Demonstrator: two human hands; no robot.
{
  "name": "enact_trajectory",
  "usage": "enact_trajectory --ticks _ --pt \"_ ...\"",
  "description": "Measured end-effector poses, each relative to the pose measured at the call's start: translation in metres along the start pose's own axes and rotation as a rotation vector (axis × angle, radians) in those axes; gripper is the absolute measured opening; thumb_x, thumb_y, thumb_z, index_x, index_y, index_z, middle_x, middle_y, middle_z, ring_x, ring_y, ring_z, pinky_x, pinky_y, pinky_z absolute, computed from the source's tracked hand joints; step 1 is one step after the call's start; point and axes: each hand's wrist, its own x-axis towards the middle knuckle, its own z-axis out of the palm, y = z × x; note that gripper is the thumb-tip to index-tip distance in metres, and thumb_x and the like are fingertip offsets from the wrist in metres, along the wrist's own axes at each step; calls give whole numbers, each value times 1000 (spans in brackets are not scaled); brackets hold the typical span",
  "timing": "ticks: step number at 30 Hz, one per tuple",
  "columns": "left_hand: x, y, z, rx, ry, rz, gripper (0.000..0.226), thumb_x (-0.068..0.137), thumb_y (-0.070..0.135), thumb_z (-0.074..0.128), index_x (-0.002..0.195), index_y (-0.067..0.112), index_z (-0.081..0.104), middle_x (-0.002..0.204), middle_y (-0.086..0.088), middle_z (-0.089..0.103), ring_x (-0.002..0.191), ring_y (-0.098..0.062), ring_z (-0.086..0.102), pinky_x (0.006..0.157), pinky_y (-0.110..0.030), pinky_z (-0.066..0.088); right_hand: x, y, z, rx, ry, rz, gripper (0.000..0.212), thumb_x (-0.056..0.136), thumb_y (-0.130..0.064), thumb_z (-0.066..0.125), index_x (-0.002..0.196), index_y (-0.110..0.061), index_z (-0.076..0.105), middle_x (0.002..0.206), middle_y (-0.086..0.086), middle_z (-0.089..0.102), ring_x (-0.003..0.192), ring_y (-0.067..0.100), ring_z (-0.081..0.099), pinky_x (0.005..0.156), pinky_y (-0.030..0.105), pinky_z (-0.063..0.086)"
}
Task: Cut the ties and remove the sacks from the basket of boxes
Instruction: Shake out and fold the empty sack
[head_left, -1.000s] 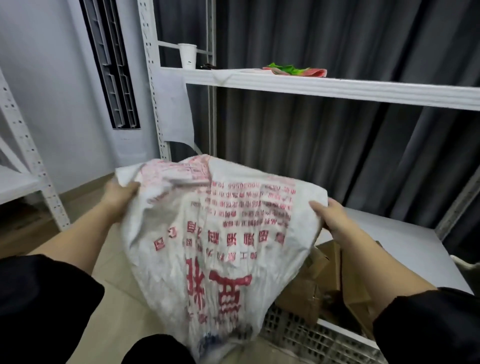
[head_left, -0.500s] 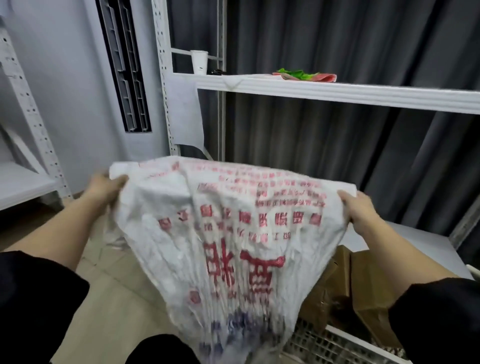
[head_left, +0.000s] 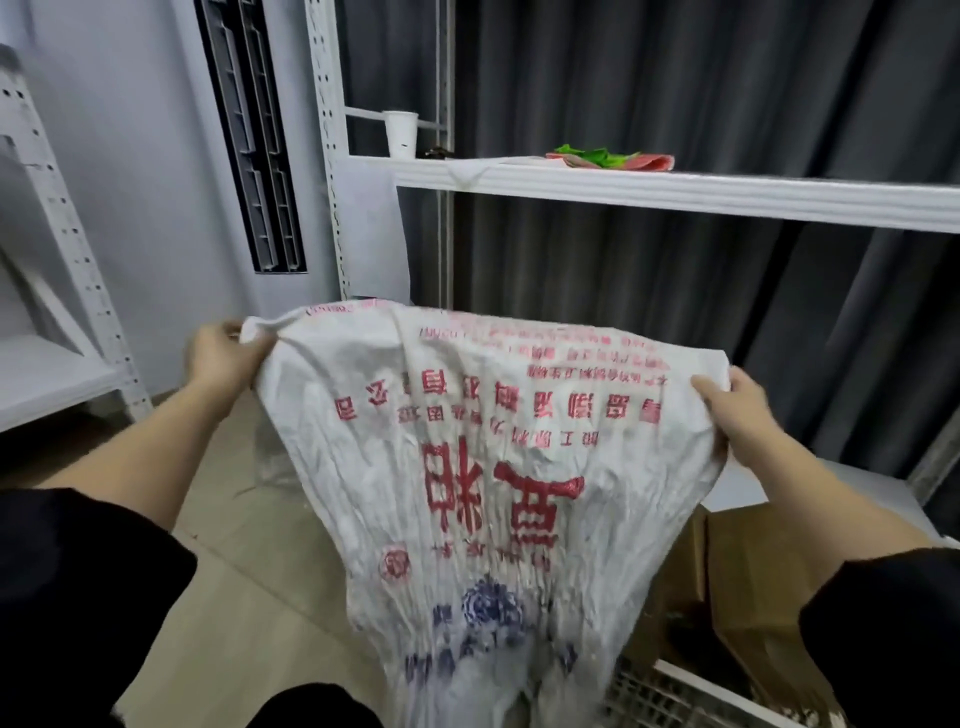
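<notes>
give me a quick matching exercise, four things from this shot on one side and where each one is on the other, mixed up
Things:
1. paper cup
2. sack
3. cardboard boxes
4. green and pink cloth

Places:
A. in the white basket, low right
B. left end of the upper shelf
C. held up between the left hand and the right hand
D. further right on the upper shelf

Pairs: 1-B, 2-C, 3-A, 4-D
</notes>
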Motion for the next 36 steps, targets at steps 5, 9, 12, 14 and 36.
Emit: enact_trajectory --ticks 5,9,12,14,36 --pt "31 19 -11 114 159 -13 42 92 32 43 88 -4 61 98 -39 59 94 -51 58 77 -48 48 11 -31 -6 101 316 37 21 88 -29 60 90 -9 63 88 6 61 84 19 53 75 29 43" --pt "29 45 -10 -271 58 -209 35 98 25 42 100 -3 64 96 -16 72 95 -34 63 90 -41 48 25 -46 -13 189 311 221 37 89 -32 56 116 -7 60 114 9 64 97 23 60 90 38 48" --pt "6 56 -6 -765 -353 -319 30 88 40 52 72 19 66 48 9 63 54 -8 55 56 -24 49 32 -41 -19 592 -5 297 51 78 -41 65 122 -16 61 114 10 69 98 28 66 80 42 54" --pt "-3 40 8 -538 -527 -327 19 89 40 57 81 22 58 46 8 52 44 -8 46 42 -17 44 15 -43 -14 620 -278 195 52 84 -41 57 128 -12 57 117 11 67 106 28 66 79 39 57" --pt "18 61 0 -769 -232 -303 34 90 43 50 90 20 75 93 0 74 83 -9 69 74 -26 57 25 -66 -1 704 -341 129 62 77 -48 66 126 -12 59 116 12 69 97 22 70 75 34 55"
